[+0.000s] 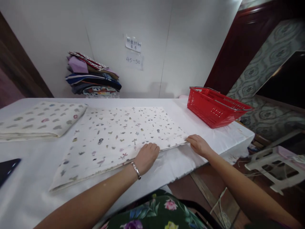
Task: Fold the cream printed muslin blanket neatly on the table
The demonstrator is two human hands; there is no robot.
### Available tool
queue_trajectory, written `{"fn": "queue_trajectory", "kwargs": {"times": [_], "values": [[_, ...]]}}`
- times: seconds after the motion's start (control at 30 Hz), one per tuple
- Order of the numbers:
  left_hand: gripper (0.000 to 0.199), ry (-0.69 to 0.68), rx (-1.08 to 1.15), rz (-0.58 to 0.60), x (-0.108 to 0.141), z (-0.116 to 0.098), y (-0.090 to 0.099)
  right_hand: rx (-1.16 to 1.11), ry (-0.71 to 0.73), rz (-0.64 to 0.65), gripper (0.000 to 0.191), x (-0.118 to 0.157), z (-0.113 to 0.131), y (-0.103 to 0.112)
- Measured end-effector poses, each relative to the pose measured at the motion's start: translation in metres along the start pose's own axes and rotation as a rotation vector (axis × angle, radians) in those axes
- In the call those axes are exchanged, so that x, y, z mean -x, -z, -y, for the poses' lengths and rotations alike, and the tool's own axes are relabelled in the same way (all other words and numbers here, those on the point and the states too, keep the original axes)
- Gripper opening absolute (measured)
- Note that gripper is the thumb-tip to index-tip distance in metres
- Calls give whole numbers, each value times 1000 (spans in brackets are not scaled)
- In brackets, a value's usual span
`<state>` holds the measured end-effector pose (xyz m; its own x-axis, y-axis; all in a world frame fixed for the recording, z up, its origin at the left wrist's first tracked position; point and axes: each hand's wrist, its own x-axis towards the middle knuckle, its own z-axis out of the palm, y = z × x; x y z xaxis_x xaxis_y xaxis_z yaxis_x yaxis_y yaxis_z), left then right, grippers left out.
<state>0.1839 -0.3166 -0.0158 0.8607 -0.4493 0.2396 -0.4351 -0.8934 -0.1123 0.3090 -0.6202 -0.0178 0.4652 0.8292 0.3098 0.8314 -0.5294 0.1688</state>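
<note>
A folded white cloth (111, 133) printed with small plants, birds and other motifs lies spread on the white-covered table. My left hand (147, 156), with a silver bracelet at its wrist, is closed on the near edge of this cloth, about the middle. Its fingertips are bent under and partly hidden. At the near right corner, my right hand (197, 144) pinches the cloth between thumb and fingers. The cloth lies mostly flat, its layered edge showing along the front.
Another folded cloth (40, 119) with grey cloud-like shapes lies at the left. Folded fabrics (92, 78) are stacked against the wall. A red basket (214, 109) stands at the table's right. A dark flat object (8, 170) lies at the left edge; a plastic stool (278, 165) stands right.
</note>
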Motion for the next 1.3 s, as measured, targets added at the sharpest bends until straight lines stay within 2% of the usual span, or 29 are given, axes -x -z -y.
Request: {"fn": "queue_trajectory", "kwargs": {"times": [0.13, 0.27, 0.37, 0.47, 0.57, 0.63, 0.73, 0.83, 0.9, 1.0, 1.07, 1.23, 1.3], "values": [[18, -55, 18, 40, 6, -4, -5, -66, 11, 65, 35, 12, 8, 0], [19, -67, 29, 49, 9, -4, -10, -123, -34, 54, 37, 20, 11, -8], [22, -71, 51, 56, 10, -3, -11, -162, -34, 73, 39, 19, 9, -7], [24, -67, 89, 57, 10, -3, -11, -221, -83, 92, 35, 7, 12, 4], [24, -68, 96, 46, 10, -3, -12, -307, -173, -20, 33, -17, 27, 12], [22, -72, 83, 51, 10, -4, -13, -362, -184, -45, 41, -33, 41, 9], [19, -78, 82, 66, 11, -4, -12, -399, -177, 172, 58, -46, 56, -7], [17, -76, 106, 72, 13, -5, -11, -408, -223, 371, 59, -44, 57, -20], [15, -67, 122, 81, 14, -6, -9, -398, -249, 385, 57, -43, 54, -24], [11, -58, 136, 78, 15, -8, -9, -327, -235, 274, 59, -47, 52, -27], [10, -55, 132, 51, 15, -9, -11, -300, -213, 244, 61, -51, 52, -34], [4, -69, 109, -52, 17, -11, -19, -333, -282, 432, 56, -66, 42, -48], [4, -63, 114, -76, 18, -11, -21, -328, -288, 446, 56, -77, 36, -48]]}}
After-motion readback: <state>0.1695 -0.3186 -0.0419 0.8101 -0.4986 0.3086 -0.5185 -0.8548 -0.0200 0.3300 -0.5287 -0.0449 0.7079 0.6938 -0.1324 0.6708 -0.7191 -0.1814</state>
